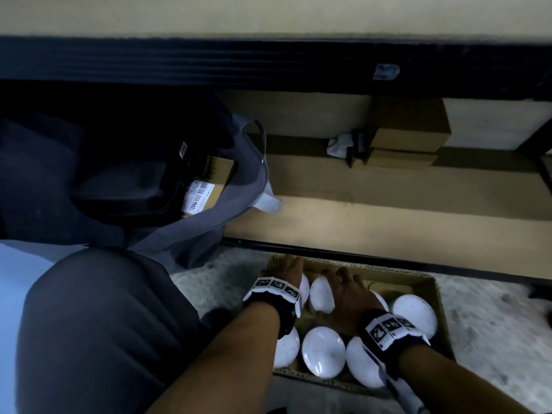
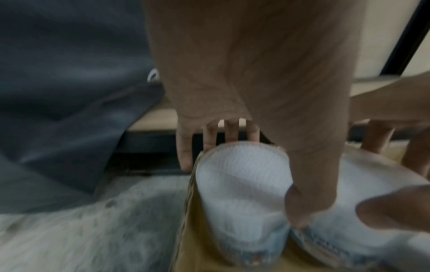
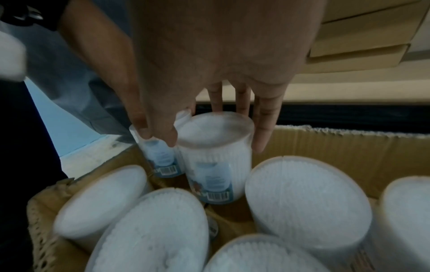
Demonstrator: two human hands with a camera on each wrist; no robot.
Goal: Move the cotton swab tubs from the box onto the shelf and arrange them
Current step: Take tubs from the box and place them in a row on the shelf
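An open cardboard box (image 1: 430, 282) stands on the floor and holds several white-lidded cotton swab tubs (image 1: 324, 351). My left hand (image 1: 286, 265) reaches into its far-left corner. In the left wrist view its thumb (image 2: 300, 211) and fingers (image 2: 230, 132) clasp a tub (image 2: 242, 193) from above, the little finger outside the box wall. My right hand (image 1: 337, 282) grips the neighbouring tub (image 3: 216, 147) from above, thumb (image 3: 170, 139) on its left side, fingers behind the lid. The low wooden shelf (image 1: 388, 222) lies just beyond the box.
A grey bag (image 1: 209, 204) holding a labelled carton sits on the shelf's left part. Brown cartons (image 1: 406, 130) and a crumpled white item (image 1: 339, 146) are at the back. A black frame rail (image 1: 358, 255) edges the shelf; a dark upper shelf edge (image 1: 268, 64) overhangs. My knee (image 1: 98, 324) is at left.
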